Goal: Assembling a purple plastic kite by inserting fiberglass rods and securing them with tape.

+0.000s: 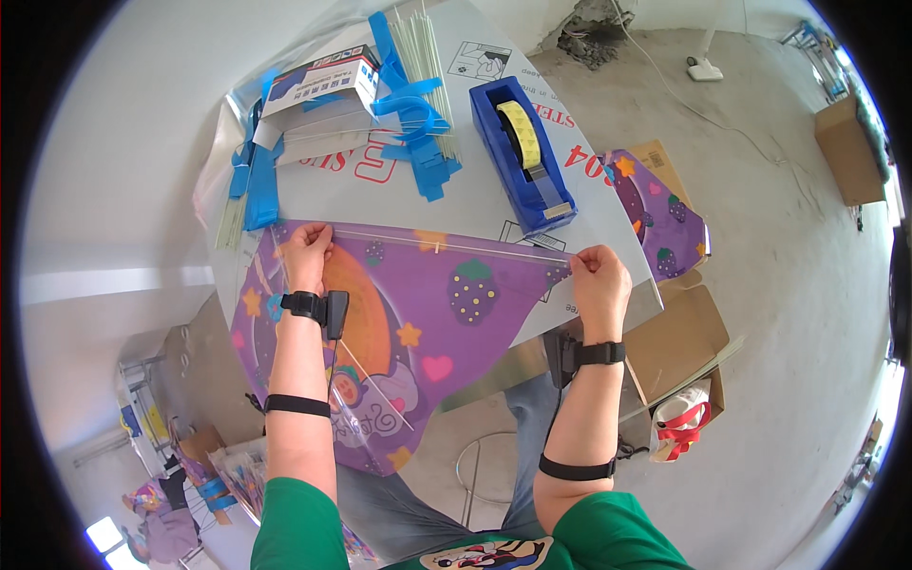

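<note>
A purple kite (418, 294) printed with strawberries, stars and hearts lies over the table's near edge, its lower part hanging toward my lap. Along its top edge runs a thin pale rod (456, 241). My left hand (311, 255) pinches this edge near the upper left corner, fingertips together. At the right corner, my right hand (600, 275) is closed on the kite's edge by the other end of the rod. Whether each hand grips the rod itself, I cannot tell. A second thin rod (375, 382) slants across the kite's lower left part.
Beyond the kite stands a blue tape dispenser (522, 157) with a yellow roll. Bundled pale rods (425, 57), blue straps (432, 171) and an opened carton (323, 85) lie at the far left. Right of the table are another purple printed piece (655, 214) and a cardboard box (674, 342).
</note>
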A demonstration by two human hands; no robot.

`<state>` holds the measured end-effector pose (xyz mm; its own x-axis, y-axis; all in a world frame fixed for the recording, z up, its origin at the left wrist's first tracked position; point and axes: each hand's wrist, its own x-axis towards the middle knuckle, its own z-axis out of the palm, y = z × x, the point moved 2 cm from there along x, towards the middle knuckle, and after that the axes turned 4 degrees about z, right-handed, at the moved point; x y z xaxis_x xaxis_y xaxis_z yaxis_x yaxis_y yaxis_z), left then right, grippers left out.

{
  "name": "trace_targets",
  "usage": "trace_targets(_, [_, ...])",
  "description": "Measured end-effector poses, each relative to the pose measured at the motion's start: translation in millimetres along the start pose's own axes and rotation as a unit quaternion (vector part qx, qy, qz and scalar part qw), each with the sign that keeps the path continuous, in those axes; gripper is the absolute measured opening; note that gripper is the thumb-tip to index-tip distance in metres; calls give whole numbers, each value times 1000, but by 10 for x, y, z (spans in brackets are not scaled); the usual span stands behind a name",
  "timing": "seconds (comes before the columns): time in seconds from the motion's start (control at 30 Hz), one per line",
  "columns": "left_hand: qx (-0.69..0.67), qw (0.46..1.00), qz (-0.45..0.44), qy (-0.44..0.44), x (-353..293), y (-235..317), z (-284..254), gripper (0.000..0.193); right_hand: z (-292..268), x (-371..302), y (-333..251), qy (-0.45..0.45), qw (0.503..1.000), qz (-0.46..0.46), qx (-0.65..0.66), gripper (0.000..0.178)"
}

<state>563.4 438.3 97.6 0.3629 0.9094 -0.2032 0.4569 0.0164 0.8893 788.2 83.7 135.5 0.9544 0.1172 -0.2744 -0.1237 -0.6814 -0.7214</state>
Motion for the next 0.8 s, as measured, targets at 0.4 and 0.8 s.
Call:
trace_targets(0.4, [-1, 1000, 3, 4, -12, 11, 24, 16, 14, 14, 34, 7, 1000, -2, -7, 9])
trace_targets(0.8, [18, 1000, 14, 4, 9, -9, 10, 16, 22, 6, 3, 2, 1000, 2, -25, 9])
